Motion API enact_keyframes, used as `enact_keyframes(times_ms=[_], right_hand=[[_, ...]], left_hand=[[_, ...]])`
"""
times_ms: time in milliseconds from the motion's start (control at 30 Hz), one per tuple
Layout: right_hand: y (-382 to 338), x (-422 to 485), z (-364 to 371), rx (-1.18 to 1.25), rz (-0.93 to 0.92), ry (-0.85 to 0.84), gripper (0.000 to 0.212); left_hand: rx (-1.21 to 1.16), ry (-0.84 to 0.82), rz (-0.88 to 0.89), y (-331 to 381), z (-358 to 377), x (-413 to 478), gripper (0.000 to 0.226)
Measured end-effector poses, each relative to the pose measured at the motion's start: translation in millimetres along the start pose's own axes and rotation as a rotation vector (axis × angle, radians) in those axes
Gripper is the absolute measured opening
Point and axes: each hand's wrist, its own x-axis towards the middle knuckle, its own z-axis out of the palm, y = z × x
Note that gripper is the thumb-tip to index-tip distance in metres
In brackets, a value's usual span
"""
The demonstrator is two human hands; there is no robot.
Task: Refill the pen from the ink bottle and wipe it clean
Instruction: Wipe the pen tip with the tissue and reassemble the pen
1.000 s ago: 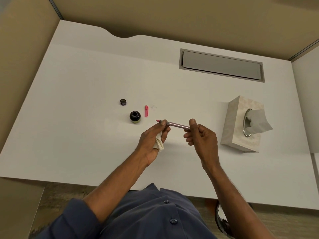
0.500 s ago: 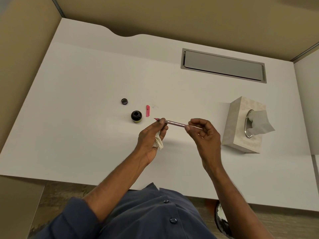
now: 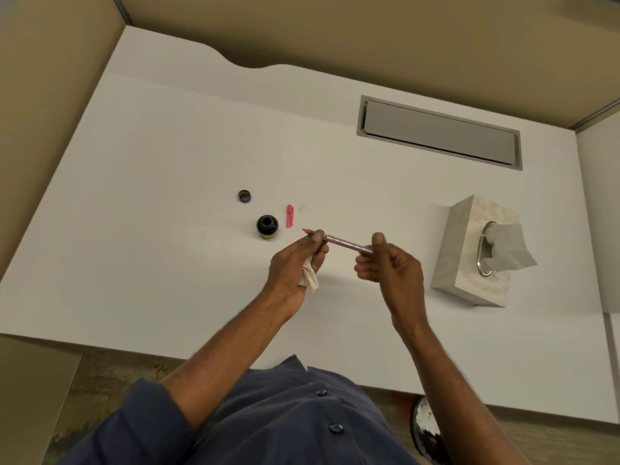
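A slim pink-purple pen hangs level above the white desk, its nib pointing left toward the open black ink bottle. My left hand pinches the pen near the nib and also keeps a crumpled white tissue in its palm. My right hand grips the pen's back end, thumb up. The bottle's small dark cap lies behind the bottle, and a pink pen cap lies just right of it.
A beige tissue box with a tissue sticking out stands at the right. A grey cable hatch is set into the desk at the back. Tan partition walls close in the left and back sides.
My right hand's fingers have shifted on the pen's back end, from a fingertip pinch to a closed grip with the thumb up. The pen and my left hand stay in place.
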Motion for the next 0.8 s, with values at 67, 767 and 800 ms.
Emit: enact_keyframes(times_ms=[67, 767, 800], right_hand=[[0.9, 0.5, -0.8, -0.038, -0.052, -0.033, 0.025], [-1.0, -0.8, 19.5, -0.054, -0.030, -0.057, 0.014], [-0.3, 0.2, 21.0, -0.071, -0.047, -0.056, 0.015]], left_hand=[[-0.003, 0.013, 0.007, 1.1, -1.2, 0.8, 0.020], [-0.021, 0.070, 0.023, 12.9, -15.9, 9.0, 0.016], [-0.037, 0.076, 0.027, 13.0, -16.9, 9.6, 0.013]])
